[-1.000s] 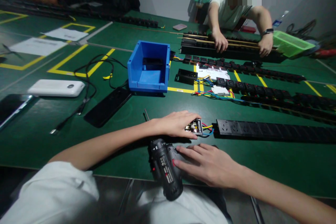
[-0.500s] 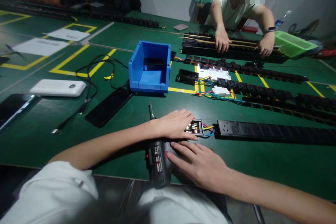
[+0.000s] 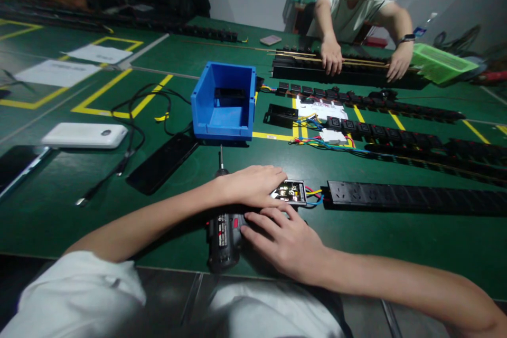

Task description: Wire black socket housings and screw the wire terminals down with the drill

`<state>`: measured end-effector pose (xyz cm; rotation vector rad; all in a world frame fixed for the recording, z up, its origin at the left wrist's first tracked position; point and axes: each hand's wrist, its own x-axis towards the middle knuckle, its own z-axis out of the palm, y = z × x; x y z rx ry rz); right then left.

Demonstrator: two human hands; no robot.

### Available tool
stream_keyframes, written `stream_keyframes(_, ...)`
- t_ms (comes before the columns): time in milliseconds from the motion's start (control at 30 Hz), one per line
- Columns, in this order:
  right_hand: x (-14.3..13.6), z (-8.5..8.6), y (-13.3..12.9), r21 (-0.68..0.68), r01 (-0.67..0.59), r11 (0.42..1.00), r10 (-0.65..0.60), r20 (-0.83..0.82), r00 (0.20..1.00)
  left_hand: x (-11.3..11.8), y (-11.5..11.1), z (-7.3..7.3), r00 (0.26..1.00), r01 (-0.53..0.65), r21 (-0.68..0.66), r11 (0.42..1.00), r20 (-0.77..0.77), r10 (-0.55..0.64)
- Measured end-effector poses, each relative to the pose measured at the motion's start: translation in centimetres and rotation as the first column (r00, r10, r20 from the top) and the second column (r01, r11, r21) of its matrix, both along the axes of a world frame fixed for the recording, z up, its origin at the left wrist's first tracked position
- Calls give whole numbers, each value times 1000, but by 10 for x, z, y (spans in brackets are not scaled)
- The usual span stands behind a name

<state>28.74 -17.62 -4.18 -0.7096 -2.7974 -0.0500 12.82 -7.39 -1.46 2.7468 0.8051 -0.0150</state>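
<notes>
My left hand (image 3: 253, 185) lies over the left end of a small black housing with an open circuit board (image 3: 293, 191), fingers along its far side and thumb along its near side. Red, yellow and blue wires (image 3: 315, 194) join the housing to a long black socket strip (image 3: 396, 198). My right hand (image 3: 287, 243) is open, fingers spread, its fingertips beside a black cordless screwdriver (image 3: 224, 240) and close to the housing. The screwdriver lies on the table, partly hidden under my left wrist, its bit pointing away from me.
A blue bin (image 3: 224, 129) holds a black part. Left of it are a black phone (image 3: 160, 163), a cable (image 3: 130, 153) and a white power bank (image 3: 85, 135). More socket strips (image 3: 384, 134) lie beyond. A co-worker's hands (image 3: 331, 57) rest on black rails opposite.
The screwdriver has shifted left. My right hand has moved slightly left and up, its finger now off the red button. My left hand has slid slightly left, showing more of the board.
</notes>
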Motion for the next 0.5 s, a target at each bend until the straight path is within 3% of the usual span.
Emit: stream_keyframes(500,-8,-1,2,-13,28,1000,-28,-22,999,-1,6,-3,999,-16,-45,999,35,17)
